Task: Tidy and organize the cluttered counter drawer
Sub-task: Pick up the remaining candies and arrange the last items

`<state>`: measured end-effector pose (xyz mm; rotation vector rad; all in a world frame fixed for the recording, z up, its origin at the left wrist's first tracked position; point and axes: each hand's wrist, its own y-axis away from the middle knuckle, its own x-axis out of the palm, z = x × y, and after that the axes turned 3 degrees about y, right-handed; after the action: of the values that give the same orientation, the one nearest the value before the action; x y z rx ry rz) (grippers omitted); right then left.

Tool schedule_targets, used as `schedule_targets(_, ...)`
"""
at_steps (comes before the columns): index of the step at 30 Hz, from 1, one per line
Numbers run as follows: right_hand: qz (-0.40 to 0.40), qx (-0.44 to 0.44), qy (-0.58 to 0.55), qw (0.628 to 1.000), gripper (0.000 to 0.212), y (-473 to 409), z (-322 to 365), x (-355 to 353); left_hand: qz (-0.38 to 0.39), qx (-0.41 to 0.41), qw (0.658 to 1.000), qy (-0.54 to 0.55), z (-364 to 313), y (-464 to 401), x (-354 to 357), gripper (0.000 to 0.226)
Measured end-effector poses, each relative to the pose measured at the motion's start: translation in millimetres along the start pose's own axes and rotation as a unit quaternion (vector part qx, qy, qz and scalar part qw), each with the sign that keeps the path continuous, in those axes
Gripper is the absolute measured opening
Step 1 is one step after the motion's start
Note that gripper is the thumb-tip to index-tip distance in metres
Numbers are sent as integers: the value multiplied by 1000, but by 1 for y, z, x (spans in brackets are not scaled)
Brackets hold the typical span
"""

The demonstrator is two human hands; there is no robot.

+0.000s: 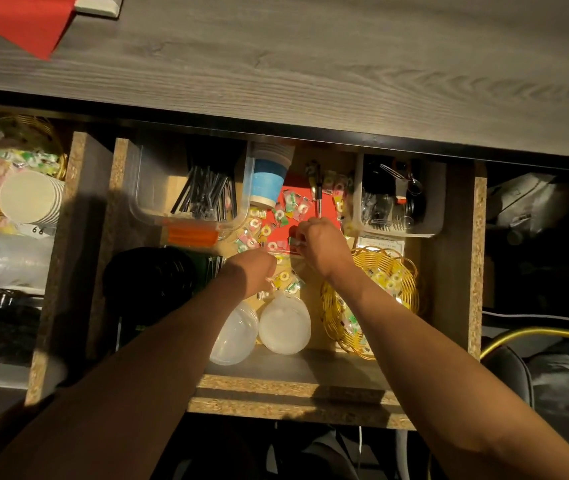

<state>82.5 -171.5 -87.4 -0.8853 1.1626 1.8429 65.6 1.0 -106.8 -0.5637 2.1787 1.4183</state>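
The open drawer [290, 386] holds wrapped ring candies [258, 228] scattered over a red sheet [324, 206] in its middle. My left hand [253, 273] is curled around a bunch of these candies near the drawer's centre. My right hand [321, 244] pinches a wrapped candy just above the red sheet. A yellow wicker basket [404, 271] with some candies in it sits at the right, partly under my right forearm.
A clear bin of black straws [203, 195], a blue-banded paper cup stack [267, 181] and a clear bin of cutlery [397, 202] line the back. Clear lids [284, 323] lie at the front, black lids [151, 275] at left. A second candy basket [9, 161] and cups [30, 197] sit in the left compartment.
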Motion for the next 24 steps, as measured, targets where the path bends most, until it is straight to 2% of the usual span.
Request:
schedule_targets(2,-9,22,-53,998,11,2,0,1,1,-10,1000,5,-1,-1,0,22)
schedule_targets(4,-24,66,-151,986,6,6,0,-1,-7,-24,1000,16,-3,1,-2,21)
schedule_targets(8,-146,139,-361,911,7,31,1,-16,-26,-58,997,43,-4,7,-1,18)
schedule_targets(11,-209,206,-423,857,30,63,-5,-29,-53,-101,985,126,1,12,2,20)
schedule_targets(13,-230,272,-441,824,38,86,-14,-29,-79,-125,964,221,0,15,-1,14)
schedule_targets(16,-221,326,-447,803,38,111,-24,-22,-135,-134,921,339,-8,27,-12,3)
schedule_targets(19,-191,344,-405,825,38,122,-20,-21,-178,-113,871,444,-30,48,-26,19)
schedule_targets(21,-224,342,-362,838,33,125,-9,-24,-201,-78,843,493,-51,61,-32,18)
schedule_targets(23,-228,321,-422,816,27,124,6,-31,-200,-42,821,534,-76,70,-34,17)
schedule_targets(24,-195,314,-504,781,27,122,13,-36,-193,-23,819,540,-90,74,-33,18)
